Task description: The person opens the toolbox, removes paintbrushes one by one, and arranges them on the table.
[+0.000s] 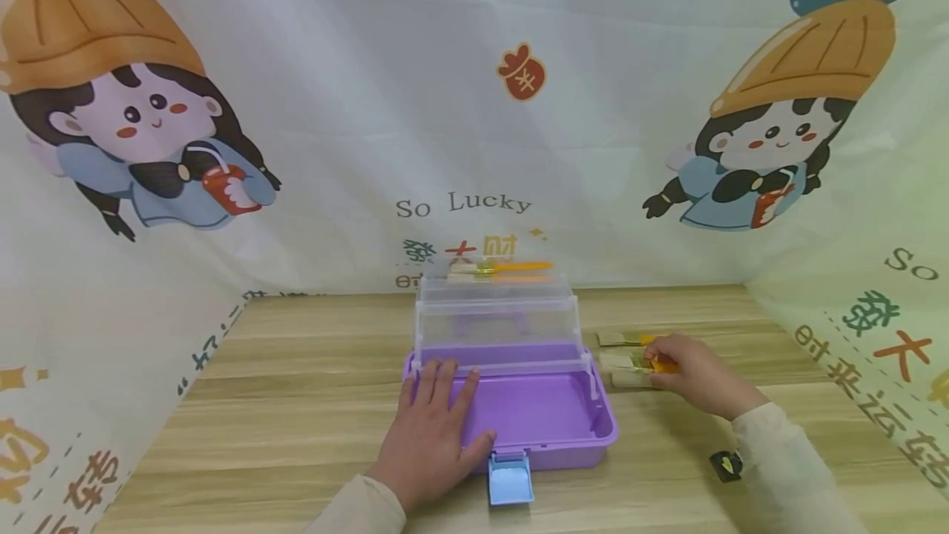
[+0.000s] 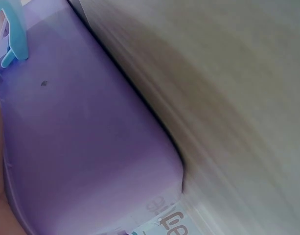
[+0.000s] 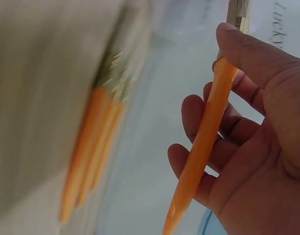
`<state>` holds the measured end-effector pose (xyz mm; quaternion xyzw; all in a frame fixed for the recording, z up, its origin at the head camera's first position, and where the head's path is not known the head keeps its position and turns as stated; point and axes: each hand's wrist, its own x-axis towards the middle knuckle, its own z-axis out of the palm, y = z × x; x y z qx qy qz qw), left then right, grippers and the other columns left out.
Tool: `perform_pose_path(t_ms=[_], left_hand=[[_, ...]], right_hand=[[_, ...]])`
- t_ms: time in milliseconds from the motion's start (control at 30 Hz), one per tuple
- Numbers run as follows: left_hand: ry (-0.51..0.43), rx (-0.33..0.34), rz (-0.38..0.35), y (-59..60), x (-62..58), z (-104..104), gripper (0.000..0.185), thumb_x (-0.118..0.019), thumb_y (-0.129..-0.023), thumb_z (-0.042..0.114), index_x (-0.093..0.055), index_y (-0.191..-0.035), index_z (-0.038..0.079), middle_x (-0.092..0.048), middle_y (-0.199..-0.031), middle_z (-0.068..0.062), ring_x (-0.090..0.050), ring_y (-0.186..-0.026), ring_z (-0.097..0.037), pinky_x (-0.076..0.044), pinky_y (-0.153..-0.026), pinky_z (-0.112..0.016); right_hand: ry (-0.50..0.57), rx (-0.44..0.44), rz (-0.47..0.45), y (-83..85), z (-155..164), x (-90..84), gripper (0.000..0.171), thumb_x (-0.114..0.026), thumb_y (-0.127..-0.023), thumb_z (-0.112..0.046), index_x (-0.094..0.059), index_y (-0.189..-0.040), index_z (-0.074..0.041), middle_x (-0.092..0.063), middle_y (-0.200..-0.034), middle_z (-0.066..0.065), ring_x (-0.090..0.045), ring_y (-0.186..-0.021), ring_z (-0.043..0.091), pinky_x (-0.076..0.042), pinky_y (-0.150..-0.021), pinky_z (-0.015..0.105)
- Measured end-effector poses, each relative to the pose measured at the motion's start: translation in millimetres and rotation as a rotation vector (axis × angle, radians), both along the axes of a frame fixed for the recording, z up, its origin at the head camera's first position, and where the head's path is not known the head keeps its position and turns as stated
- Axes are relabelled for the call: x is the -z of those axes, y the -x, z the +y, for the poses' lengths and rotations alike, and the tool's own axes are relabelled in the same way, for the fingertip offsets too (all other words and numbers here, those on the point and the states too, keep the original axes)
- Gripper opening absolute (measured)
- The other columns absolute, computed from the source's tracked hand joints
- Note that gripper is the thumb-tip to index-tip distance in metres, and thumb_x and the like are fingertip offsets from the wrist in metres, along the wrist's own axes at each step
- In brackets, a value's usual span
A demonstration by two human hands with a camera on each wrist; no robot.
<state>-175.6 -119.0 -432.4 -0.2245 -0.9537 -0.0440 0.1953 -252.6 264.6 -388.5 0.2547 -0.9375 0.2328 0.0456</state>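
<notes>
We see a purple storage box (image 1: 544,419) standing open in the middle of the wooden worktop (image 1: 296,402), its clear tiered trays (image 1: 497,320) folded up and back, a blue latch (image 1: 510,478) hanging at its front edge. Our left hand (image 1: 433,427) lies flat on the box's near left corner, fingers straight and spread, palm down over the rim; its grip is wide and holds nothing. In the left wrist view the box's purple wall (image 2: 86,147) fills most of the frame beside the worktop.

Our right hand (image 1: 693,371) is just to the right of the box, its grip closed on an orange-handled brush (image 3: 201,147), thumb pressing the handle against the curled fingers. More brushes (image 1: 626,361) of the same kind lie on the worktop right by that hand, between it and the box. Another orange-handled brush (image 1: 507,269) rests on top of the uppermost clear tray. A small black object (image 1: 725,465) sits on the worktop near the right sleeve.
</notes>
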Motion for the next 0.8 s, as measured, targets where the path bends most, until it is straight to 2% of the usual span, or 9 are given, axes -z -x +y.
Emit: perform_pose_path(t_ms=[167,367,633,800], left_hand=[[0.016,-0.010,0.002,-0.6,-1.7,-0.6,0.078,-0.040,-0.095,0.064,-0.041,-0.152,0.010,-0.036,-0.147,-0.020,-0.029,-0.138,-0.041,-0.024,-0.111,-0.062],[0.011,0.003,0.027,0.6,-3.5,-0.4,0.078,-0.044,-0.095,0.062,-0.043,-0.150,0.008,-0.037,-0.146,-0.022,-0.030,-0.137,-0.042,-0.025,-0.110,-0.063],[0.001,0.004,0.014,0.2,-2.2,1.2,0.077,-0.044,-0.095,0.062,-0.043,-0.150,0.008,-0.037,-0.147,-0.022,-0.030,-0.138,-0.043,-0.024,-0.110,-0.063],[0.001,-0.001,0.002,-0.8,-1.5,2.0,0.077,-0.044,-0.095,0.062,-0.043,-0.150,0.009,-0.036,-0.147,-0.021,-0.029,-0.138,-0.042,-0.023,-0.111,-0.063]], right_hand=[[-0.036,-0.017,-0.015,-5.0,15.3,12.9,0.017,-0.078,-0.082,-0.008,-0.067,-0.094,-0.010,-0.062,-0.089,-0.005,-0.054,-0.079,0.012,-0.049,-0.071,0.035],[-0.073,-0.023,-0.081,-7.2,26.9,24.4,0.018,-0.078,-0.081,-0.008,-0.065,-0.092,-0.012,-0.056,-0.080,-0.008,-0.048,-0.071,0.009,-0.045,-0.063,0.031],[-0.040,-0.074,-0.149,-7.3,32.1,37.5,0.021,-0.079,-0.080,-0.008,-0.061,-0.090,-0.011,-0.049,-0.075,-0.007,-0.043,-0.067,0.006,-0.040,-0.058,0.026],[-0.052,-0.068,-0.159,-6.9,32.9,40.6,0.021,-0.078,-0.081,-0.010,-0.060,-0.091,-0.011,-0.048,-0.074,-0.006,-0.042,-0.067,0.006,-0.038,-0.058,0.027]])
